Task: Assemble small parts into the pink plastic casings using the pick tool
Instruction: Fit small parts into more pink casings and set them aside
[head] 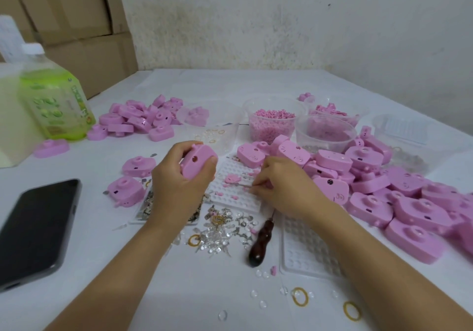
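Left hand point(176, 185) curls its fingers tight round one pink casing point(198, 162), held up off the table. Right hand point(279, 185) pinches a thin metal pick point(240, 184) between its fingertips. The tip sits over the white bumpy tray point(238, 200), just beside the small pink parts point(231, 179). Under that hand lies a brown-handled tool point(261, 241). A pile of casings point(371, 177) sits to its right.
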